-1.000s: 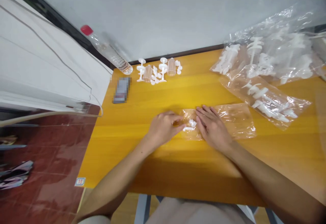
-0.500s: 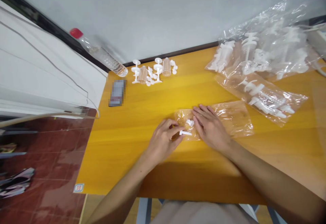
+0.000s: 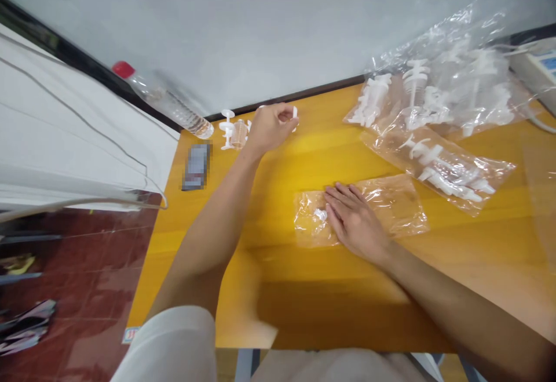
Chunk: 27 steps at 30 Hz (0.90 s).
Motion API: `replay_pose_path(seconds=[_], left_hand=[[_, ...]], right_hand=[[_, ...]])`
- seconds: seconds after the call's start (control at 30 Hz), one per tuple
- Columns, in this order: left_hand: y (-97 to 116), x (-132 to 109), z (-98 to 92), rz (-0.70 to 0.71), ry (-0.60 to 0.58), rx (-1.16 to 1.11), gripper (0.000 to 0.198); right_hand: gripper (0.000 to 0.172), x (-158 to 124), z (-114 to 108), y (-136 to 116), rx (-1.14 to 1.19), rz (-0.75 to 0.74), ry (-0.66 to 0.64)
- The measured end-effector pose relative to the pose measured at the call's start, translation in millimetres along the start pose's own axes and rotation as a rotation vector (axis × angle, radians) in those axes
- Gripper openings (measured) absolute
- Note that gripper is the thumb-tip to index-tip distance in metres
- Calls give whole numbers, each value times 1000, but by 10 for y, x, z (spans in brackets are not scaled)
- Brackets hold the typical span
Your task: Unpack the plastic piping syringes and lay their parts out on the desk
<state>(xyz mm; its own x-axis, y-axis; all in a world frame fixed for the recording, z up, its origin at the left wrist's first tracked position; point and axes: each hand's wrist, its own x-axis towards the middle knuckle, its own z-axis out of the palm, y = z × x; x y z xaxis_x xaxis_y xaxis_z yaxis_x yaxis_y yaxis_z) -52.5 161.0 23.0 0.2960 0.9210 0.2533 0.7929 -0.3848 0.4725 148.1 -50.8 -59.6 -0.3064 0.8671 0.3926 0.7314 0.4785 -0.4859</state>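
My left hand [image 3: 273, 128] is stretched toward the back of the table, its thumb and fingers pinching a small white plastic tube [image 3: 295, 113]. It hides most of the white parts grouped there; a clear ribbed cylinder [image 3: 238, 134] and a white plunger-like piece [image 3: 227, 129] still show to its left. Fingers extended, my right hand [image 3: 357, 223] lies flat on a clear plastic bag [image 3: 396, 203], pressing it to the table. Beside its thumb, a small white plastic part [image 3: 320, 214] rests in or on the bag's left end; I cannot tell which.
Several clear bags of white plastic parts [image 3: 456, 167] lie at the right and back right. A bottle with a red cap [image 3: 165, 102] leans along the wall at back left. A phone-like, pixelated object [image 3: 196, 166] lies near the table's left edge.
My left hand has moved from the bag to the back left of the table, carrying the small white tube off the bag. My right hand has stayed on the bag.
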Motion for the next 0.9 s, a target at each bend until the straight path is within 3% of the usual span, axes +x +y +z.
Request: replay_pose_path(seconds=[0.13,0.3,0.5,0.7,0.8,0.9], left_hand=[[-104,321,236,-6,-29,97,15],[-286,380,379,5,-13,232,21],[-404,302,363,-25,-16,235,28],[-351,332,305,-60,22,229,22],[-182,87,78,-35,89,143,35],[66,-541,-247,-2,80,-22,23]], right_hand=[[37,15,-6,-6,1,7,6],[36,24,-5,-4,3,12,-1],[35,25,-9,-10,-6,13,-2],[35,14,-8,-7,-3,9,2],[36,8,-21,-1,10,11,-14],[37,3,-29,4,37,25,-29]])
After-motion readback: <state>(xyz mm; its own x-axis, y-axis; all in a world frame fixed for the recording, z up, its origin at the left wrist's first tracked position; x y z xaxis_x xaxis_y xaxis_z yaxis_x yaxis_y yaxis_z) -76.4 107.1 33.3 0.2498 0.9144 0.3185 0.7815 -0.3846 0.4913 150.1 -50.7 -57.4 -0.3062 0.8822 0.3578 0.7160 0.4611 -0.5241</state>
